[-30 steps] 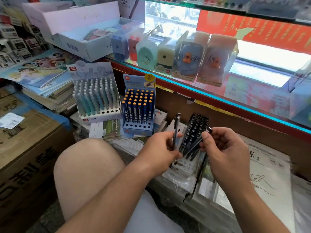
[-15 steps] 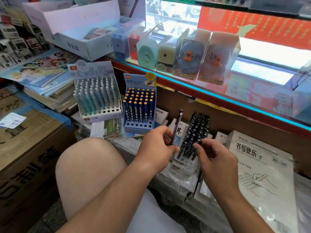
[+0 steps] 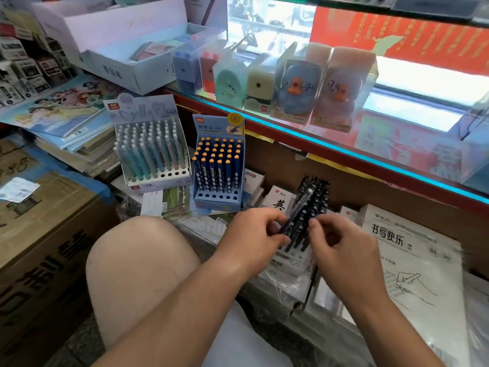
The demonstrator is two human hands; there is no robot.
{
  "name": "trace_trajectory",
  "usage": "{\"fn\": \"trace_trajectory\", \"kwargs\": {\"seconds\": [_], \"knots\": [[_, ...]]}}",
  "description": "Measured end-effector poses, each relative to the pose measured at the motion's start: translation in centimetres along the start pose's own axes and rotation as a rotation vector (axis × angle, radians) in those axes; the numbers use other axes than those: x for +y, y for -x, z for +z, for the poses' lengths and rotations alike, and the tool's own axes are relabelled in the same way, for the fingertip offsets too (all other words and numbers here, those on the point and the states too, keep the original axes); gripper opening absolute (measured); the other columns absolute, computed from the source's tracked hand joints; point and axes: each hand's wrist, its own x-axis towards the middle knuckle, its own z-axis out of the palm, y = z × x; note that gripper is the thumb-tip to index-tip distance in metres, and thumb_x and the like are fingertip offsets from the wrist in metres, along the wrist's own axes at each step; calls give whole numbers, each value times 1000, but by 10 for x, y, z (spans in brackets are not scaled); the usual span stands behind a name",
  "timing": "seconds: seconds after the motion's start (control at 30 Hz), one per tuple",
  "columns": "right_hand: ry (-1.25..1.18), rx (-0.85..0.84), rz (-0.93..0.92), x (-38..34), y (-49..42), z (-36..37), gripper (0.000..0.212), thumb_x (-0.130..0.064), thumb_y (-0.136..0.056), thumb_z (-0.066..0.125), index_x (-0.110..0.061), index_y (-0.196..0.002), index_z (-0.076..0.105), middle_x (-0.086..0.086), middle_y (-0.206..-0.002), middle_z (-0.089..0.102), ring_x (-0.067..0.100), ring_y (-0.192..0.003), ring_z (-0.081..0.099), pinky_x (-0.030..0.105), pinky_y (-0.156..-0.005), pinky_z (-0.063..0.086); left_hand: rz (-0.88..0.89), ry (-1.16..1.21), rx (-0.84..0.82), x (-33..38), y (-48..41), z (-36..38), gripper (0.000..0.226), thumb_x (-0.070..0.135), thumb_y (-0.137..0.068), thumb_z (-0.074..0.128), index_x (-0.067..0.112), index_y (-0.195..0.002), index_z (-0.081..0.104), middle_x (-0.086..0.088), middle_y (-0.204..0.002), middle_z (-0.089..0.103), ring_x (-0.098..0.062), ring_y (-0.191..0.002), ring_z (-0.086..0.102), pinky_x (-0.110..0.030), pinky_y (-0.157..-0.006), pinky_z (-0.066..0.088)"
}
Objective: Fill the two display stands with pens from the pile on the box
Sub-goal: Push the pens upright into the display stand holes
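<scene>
Your left hand (image 3: 254,238) pinches a slim dark pen (image 3: 301,205), tilted up-right, against the white display stand (image 3: 292,256) of black pens (image 3: 318,197). Right hand (image 3: 344,250) fingers curl beside them; grip too blurred to tell.

One head-worn camera (wide-angle) looks forward and down, near the counter (image 3: 344,154).

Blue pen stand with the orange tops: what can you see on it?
The blue cardboard pen stand stands upright on clear-wrapped paper packs, right of the pastel pen stand. Blue pens with orange tips fill its back rows; the front row of holes is empty. Its back card carries a yellow house badge.
</scene>
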Motion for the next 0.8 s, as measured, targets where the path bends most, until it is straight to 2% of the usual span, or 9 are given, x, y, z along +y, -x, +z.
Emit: {"fn": "trace_trajectory", "kwargs": {"seconds": [0.1, 0.17, 0.23, 0.33, 0.43, 0.5, 0.63, 0.7, 0.8], "knots": [[-366, 4, 21, -14, -3, -12, 17, -20, -96, 68, -36, -101, 68, -9, -85, 72, 12, -76, 70, 28, -67, 60, 26, -28, -52, 1, 0, 2, 18, 21, -89, 78, 35, -100, 77, 11, -81, 68, -7, -78, 63, -34, -79, 57], [-422, 4, 12, -18, -6, -15, 15, -23, -94, 69, -36, -102, 68, -5, -87, 72, 19, -77, 71, 43, -70, 62, 53, -50, -89, 2, 1, 3, 19, 20, -90, 77, 34, -103, 77, 14, -80, 67, -3, -78, 62, -28, -78, 55], [-422, -14, 15, -18, -8, -17, 10, -23, -93, 69, -31, -100, 70, -1, -82, 72, 22, -75, 71, 49, -70, 61, 75, -66, -110, 3, 1, 4, 19, 20, -91, 76, 33, -106, 78, 15, -80, 67, -2, -79, 62, -24, -77, 53], [-434, -12, 12, -16, -9, -22, 10, -18, -94, 68, -27, -98, 71, 2, -79, 72, 19, -73, 71, 43, -69, 62, 88, -82, -81, 3, 2, 5, 17, 22, -89, 78, 31, -104, 77, 14, -83, 66, -2, -81, 62, -24, -78, 55], [-464, 82, 8, -12, -10, -29, 13, -15, -96, 64, -27, -98, 69, 3, -79, 71, 17, -71, 71, 34, -66, 62, 56, -165, -21, -2, 0, 3, 23, 33, -87, 80, 31, -105, 67, 14, -90, 62, -5, -85, 60, -31, -79, 56], [-444, 127, 6, -5, -10, -33, 15, -18, -97, 64, -31, -99, 68, 0, -82, 71, 19, -75, 71, 36, -68, 62, -7, -238, -30, -6, -2, 1, 33, 37, -90, 77, 32, -117, 60, 16, -100, 58, -7, -90, 59, -33, -85, 55], [-301, 74, -19, 11, -8, -32, 18, -23, -95, 67, -40, -100, 68, -11, -84, 71, 13, -80, 70, 35, -71, 62, -78, -378, -102, -11, -11, 3, 56, 38, -94, 70, 24, -144, 50, 3, -121, 62, -18, -108, 61, -41, -96, 54], [-240, 33, -27, 17, -5, -27, 17, -21, -94, 69, -36, -103, 70, -14, -86, 71, 9, -81, 69, 29, -72, 60, -95, -387, -144, -11, -15, 6, 56, 37, -94, 69, 22, -145, 50, 1, -117, 65, -20, -106, 63, -41, -95, 54], [-185, -11, -16, 25, 0, -18, 16, -21, -94, 70, -27, -108, 73, -16, -88, 71, 5, -82, 67, 24, -72, 58, -117, -389, -199, -11, -20, 11, 43, 37, -93, 70, 22, -131, 57, 1, -107, 69, -20, -98, 65, -42, -91, 56]]}}
